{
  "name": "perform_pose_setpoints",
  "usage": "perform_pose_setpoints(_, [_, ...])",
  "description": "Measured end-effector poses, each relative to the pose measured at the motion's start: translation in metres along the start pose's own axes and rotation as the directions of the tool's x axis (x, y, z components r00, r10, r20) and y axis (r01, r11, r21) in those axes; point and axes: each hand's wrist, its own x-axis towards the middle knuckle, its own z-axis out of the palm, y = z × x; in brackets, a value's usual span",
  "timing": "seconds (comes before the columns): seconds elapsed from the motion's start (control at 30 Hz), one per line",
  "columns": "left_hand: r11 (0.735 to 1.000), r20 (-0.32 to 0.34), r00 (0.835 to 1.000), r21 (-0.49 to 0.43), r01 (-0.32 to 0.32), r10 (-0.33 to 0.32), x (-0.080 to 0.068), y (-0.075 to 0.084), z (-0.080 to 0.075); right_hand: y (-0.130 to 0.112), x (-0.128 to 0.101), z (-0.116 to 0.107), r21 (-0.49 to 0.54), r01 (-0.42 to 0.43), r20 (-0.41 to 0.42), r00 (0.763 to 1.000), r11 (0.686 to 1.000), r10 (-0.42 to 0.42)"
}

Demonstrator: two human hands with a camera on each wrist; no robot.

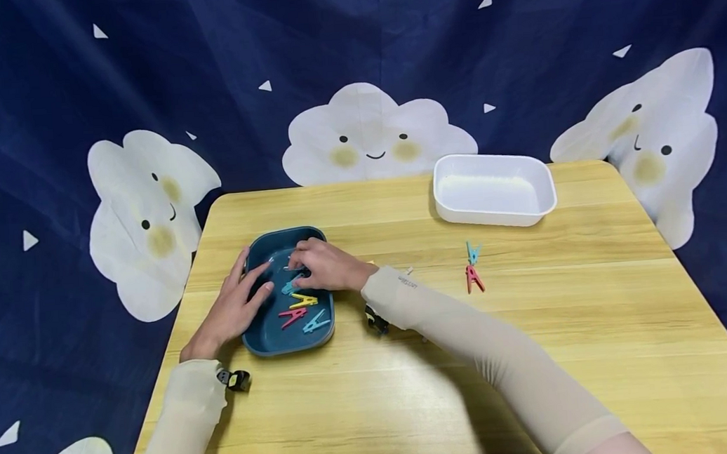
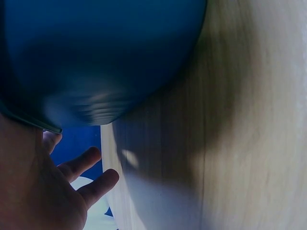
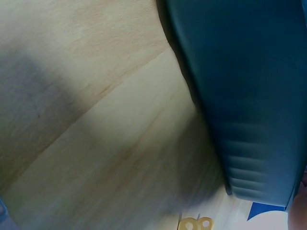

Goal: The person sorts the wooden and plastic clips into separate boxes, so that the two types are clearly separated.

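Observation:
A dark blue plastic basin [image 1: 262,343] stands at the left of the table. My left hand [image 1: 230,310] lies over its left rim, thumb and index finger stretched inside, other fingers spread outside. My right hand [image 1: 327,266] reaches over the right rim with bent fingers, close to a pale clothespin [image 1: 289,268] and a blue clothespin [image 1: 288,287]; whether it pinches one is hidden. Below them in the basin lie a yellow clothespin [image 1: 304,300], a red clothespin [image 1: 292,317] and another blue clothespin [image 1: 316,321].
A white basin [image 1: 495,211] stands at the back right. In front of it lie a light blue clothespin [image 1: 473,252] and a red one [image 1: 474,278]. A small pale piece [image 1: 410,270] shows beside the right sleeve. A yellow clothespin [image 3: 195,224] lies beyond the blue basin in the right wrist view.

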Motion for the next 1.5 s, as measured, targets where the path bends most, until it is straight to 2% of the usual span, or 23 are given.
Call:
perform_pose_setpoints(0.17, [1.000, 0.001, 1.000, -0.001, 0.000, 0.000, -0.001, -0.001, 0.001, 0.001, -0.001, -0.001, 0.030, 0.015, -0.006, 1.000, 0.999, -0.015])
perform_pose_setpoints(0.33, [1.000, 0.005, 1.000, -0.005, 0.007, -0.007, -0.001, -0.002, 0.002, 0.007, -0.006, -0.003, 0.130, 0.034, -0.047, 0.998, 0.991, -0.028])
perform_pose_setpoints(0.53, [1.000, 0.003, 1.000, -0.008, 0.012, -0.012, 0.000, -0.003, 0.003, 0.019, -0.017, -0.010, 0.213, 0.011, -0.147, 0.989, 0.977, 0.020])
perform_pose_setpoints(0.77, [1.000, -0.004, 1.000, -0.015, 0.019, -0.019, -0.001, -0.002, 0.004, 0.036, -0.034, -0.022, 0.299, -0.045, -0.192, 0.976, 0.953, 0.106])
perform_pose_setpoints(1.13, [1.000, -0.009, 1.000, -0.031, 0.000, 0.000, -0.004, 0.001, 0.000, 0.064, -0.061, -0.025, 0.340, -0.112, -0.185, 0.966, 0.934, 0.183])
perform_pose_setpoints(1.5, [1.000, -0.002, 1.000, -0.027, 0.005, -0.005, -0.001, 0.002, 0.000, 0.089, -0.083, -0.022, 0.340, -0.130, -0.158, 0.968, 0.931, 0.193])
